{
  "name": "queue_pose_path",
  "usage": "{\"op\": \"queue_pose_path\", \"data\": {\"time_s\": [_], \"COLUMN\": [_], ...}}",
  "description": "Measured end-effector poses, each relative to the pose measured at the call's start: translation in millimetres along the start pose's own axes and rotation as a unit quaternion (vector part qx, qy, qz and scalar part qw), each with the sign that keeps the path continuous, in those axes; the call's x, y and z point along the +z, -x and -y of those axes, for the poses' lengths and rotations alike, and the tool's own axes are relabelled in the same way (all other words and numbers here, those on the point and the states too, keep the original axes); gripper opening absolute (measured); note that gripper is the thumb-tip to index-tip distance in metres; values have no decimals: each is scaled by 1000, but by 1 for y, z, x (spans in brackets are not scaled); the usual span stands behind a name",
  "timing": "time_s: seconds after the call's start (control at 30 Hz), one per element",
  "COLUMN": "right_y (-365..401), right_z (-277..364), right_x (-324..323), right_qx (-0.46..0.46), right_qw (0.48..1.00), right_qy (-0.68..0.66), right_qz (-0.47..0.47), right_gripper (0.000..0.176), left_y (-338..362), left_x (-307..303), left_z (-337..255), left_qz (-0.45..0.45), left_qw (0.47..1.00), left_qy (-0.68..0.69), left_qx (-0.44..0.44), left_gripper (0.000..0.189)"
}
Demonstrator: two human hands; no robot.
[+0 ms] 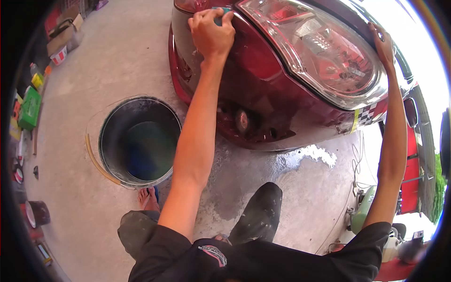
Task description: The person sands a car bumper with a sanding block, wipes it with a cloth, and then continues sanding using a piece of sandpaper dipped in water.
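My left hand [213,34] is closed around a small teal pad [224,9], mostly hidden under the fingers, pressed against the dark red car bumper [256,66] beside the headlight. My right hand [384,44] rests with fingers extended on the car body at the headlight's far side and holds nothing that I can see. Between the hands is the large clear headlight [324,49]. Below it, the bumper has a round fog lamp recess [242,121]. A strip of yellow tape [355,120] borders a black-and-white checkered patch on the bumper.
A black bucket [105,141] with liquid inside stands left of my left forearm. Wet patches mark the concrete floor [225,188]. A green box [30,108], a cardboard box [66,35] and containers line the left side. A green tank [364,209] and cables are at right.
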State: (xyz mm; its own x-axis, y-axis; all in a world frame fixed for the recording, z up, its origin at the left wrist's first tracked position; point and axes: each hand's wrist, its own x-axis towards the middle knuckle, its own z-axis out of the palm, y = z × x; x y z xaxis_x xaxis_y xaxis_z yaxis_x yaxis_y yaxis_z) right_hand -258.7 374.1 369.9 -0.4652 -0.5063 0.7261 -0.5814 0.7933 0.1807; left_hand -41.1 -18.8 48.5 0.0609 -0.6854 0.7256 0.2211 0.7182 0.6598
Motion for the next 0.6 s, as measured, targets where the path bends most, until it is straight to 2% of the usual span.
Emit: {"op": "queue_pose_path", "data": {"time_s": [0.1,0.13,0.23,0.33,0.43,0.5,0.57,0.6], "right_y": [0,0,-4,2,0,-4,-5,0], "right_z": [6,6,-1,0,-1,-6,-7,-6], "right_x": [-2,0,-2,-3,-1,1,1,2], "right_qx": [-2,2,-4,8,11,-7,-9,-7], "right_qw": [1000,999,1000,999,1000,1000,1000,1000], "right_qy": [21,31,-6,-32,-26,-14,-11,-10], "right_qz": [-14,-19,0,25,13,-4,-10,-11], "right_gripper": [72,73,75,74,73,74,75,76], "left_y": [44,57,25,-5,28,58,47,29], "left_x": [-25,-32,-15,0,-8,-37,-30,-18], "left_z": [-55,-66,-31,5,-28,-77,-62,-40], "left_qz": [-11,32,6,-14,-18,47,37,20], "left_qw": [999,997,998,1000,1000,997,996,998], "left_qy": [37,56,28,-14,1,45,59,42], "left_qx": [33,40,50,5,18,32,62,43], "left_gripper": [20,21,21,20,20,22,23,21]}}
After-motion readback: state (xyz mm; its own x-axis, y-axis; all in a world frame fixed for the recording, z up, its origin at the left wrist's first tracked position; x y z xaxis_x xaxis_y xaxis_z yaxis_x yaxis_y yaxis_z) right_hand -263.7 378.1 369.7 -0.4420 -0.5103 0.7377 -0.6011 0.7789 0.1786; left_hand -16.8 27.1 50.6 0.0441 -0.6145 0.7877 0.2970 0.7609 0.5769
